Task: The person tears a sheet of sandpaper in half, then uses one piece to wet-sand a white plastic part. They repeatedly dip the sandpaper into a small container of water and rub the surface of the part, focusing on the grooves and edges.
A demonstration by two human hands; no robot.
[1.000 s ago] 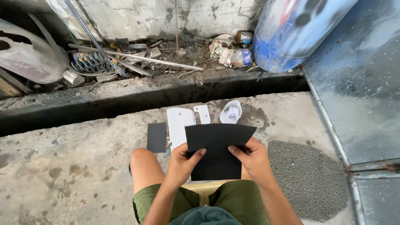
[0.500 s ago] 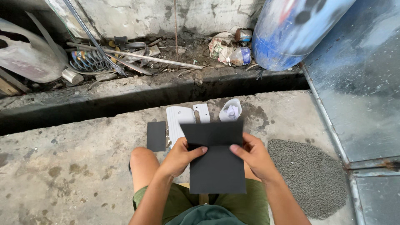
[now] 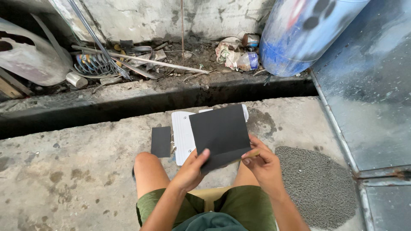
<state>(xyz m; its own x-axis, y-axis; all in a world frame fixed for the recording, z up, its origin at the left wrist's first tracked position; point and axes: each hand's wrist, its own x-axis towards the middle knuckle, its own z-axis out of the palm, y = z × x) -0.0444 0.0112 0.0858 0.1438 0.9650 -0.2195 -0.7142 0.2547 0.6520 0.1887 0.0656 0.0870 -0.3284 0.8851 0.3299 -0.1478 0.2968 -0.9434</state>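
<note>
A dark sheet of sandpaper (image 3: 220,132) is held up in front of my knees, tilted slightly to the right. My left hand (image 3: 191,169) grips its lower left edge with the thumb on top. My right hand (image 3: 262,164) pinches its lower right corner. Under the sheet a white flat plastic panel (image 3: 182,134) lies on the concrete, partly hidden by it. A smaller dark piece of sandpaper (image 3: 161,141) lies on the ground just left of the panel.
A dark drain channel (image 3: 128,107) runs across ahead of me, with scrap metal, rods and rubbish (image 3: 128,64) beyond it. A blue drum (image 3: 299,34) stands at the back right. A grey textured mat (image 3: 319,184) lies to my right beside a metal panel (image 3: 372,107).
The sheet has been turned and lifted; it was held flatter and square a moment ago and now tilts up to the right. Both hands shifted their hold to its lower edge.
</note>
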